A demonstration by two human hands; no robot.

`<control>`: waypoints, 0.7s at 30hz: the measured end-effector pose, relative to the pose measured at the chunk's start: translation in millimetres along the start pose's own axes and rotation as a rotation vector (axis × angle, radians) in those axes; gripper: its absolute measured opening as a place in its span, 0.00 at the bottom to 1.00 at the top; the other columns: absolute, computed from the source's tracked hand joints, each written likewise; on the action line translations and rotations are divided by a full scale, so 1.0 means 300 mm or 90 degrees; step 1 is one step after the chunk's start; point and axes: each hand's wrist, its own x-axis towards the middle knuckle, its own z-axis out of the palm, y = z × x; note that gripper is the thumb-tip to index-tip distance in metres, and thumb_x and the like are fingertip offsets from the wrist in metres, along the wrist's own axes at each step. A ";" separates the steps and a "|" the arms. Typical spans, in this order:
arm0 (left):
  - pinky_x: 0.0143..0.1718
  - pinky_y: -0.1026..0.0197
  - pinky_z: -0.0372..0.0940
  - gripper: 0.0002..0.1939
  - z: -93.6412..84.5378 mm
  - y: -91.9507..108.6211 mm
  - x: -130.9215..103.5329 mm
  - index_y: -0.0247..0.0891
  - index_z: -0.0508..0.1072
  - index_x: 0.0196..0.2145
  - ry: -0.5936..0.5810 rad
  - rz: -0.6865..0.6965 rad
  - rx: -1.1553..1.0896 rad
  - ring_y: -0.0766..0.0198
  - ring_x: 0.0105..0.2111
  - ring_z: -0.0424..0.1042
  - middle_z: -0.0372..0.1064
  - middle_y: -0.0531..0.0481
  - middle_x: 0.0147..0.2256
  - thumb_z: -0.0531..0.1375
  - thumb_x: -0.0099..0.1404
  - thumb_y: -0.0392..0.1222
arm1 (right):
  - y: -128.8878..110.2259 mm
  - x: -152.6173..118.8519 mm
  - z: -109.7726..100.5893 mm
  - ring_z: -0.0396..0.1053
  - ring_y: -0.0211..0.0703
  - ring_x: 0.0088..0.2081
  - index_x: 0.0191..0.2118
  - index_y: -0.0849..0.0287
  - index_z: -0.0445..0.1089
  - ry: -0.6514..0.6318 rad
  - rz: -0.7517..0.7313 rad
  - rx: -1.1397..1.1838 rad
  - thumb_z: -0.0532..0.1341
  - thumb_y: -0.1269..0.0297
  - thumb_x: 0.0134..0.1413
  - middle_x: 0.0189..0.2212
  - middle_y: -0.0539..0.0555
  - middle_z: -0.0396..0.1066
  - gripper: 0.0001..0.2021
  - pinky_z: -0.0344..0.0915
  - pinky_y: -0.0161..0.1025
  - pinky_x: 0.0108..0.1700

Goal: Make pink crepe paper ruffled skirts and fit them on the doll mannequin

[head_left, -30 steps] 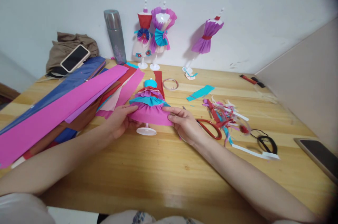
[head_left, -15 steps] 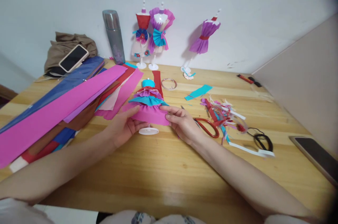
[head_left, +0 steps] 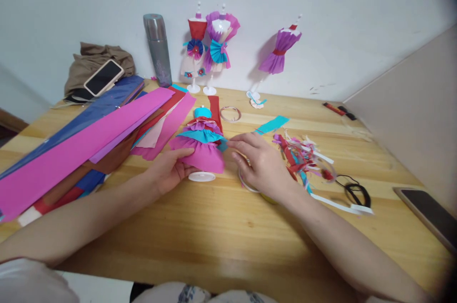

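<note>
A small dress-form mannequin with a turquoise top stands on a round white base. Its layered crepe-paper dress has red, purple and turquoise ruffles over a magenta skirt. My left hand grips the skirt's lower left side, thumb in front and fingers behind. On the other side, my right hand has its fingers stretched, tips beside the loose end of the turquoise ruffle; thumb and forefinger are slightly apart. Whether they touch the ruffle is unclear. Beneath the right hand, the red-handled scissors are mostly hidden.
Crepe-paper strips are piled at left, before a grey bottle. Three dressed mannequins stand along the wall. Paper scraps, a black cord and a phone lie at right. A clear ring sits behind.
My right hand has let go of the skirt's right edge and moved slightly up and right, over the scissors. My left hand keeps its hold on the skirt.
</note>
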 end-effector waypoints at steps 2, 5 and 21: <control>0.29 0.61 0.75 0.07 0.003 0.002 -0.002 0.28 0.74 0.37 -0.018 0.002 -0.006 0.62 0.26 0.77 0.78 0.44 0.30 0.56 0.64 0.27 | 0.005 0.026 0.017 0.67 0.56 0.54 0.47 0.64 0.75 0.001 -0.109 -0.031 0.53 0.71 0.64 0.54 0.64 0.71 0.15 0.68 0.53 0.53; 0.31 0.58 0.76 0.10 0.001 0.005 0.001 0.28 0.75 0.41 -0.039 0.005 -0.013 0.60 0.28 0.78 0.79 0.43 0.33 0.56 0.63 0.26 | 0.022 0.068 0.056 0.57 0.60 0.64 0.47 0.64 0.76 -0.034 -0.196 -0.088 0.53 0.71 0.65 0.60 0.63 0.67 0.14 0.63 0.57 0.59; 0.32 0.54 0.77 0.09 0.021 -0.003 0.004 0.29 0.73 0.40 -0.028 0.027 -0.064 0.60 0.29 0.77 0.76 0.42 0.34 0.55 0.64 0.28 | 0.088 0.147 0.102 0.69 0.54 0.57 0.52 0.59 0.73 -0.029 -0.077 0.191 0.52 0.74 0.60 0.51 0.63 0.74 0.19 0.65 0.58 0.59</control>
